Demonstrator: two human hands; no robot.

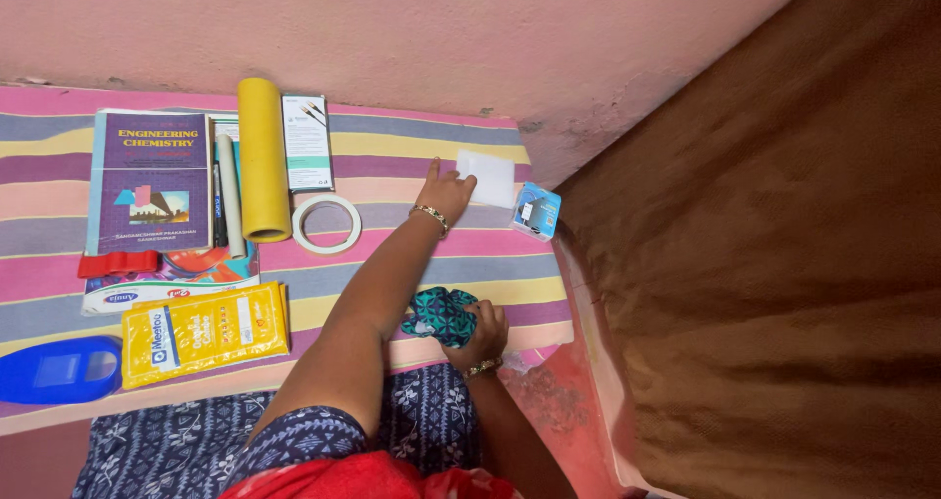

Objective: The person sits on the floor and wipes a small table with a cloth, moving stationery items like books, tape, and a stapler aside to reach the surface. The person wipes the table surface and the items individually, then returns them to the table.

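My left hand [446, 195] is stretched out flat, fingers open, tips on the white packet [487, 177] near the striped cloth's [412, 151] far edge, to slide rather than lift it. My right hand [482, 334] is closed around the teal patterned cloth [441, 315], pinning it at the near edge.

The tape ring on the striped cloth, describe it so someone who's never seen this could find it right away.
On the striped cloth, look just right of the upright yellow roll, below the white card. The tape ring lies flat there, left of the left hand. It is the only white hollow circle.
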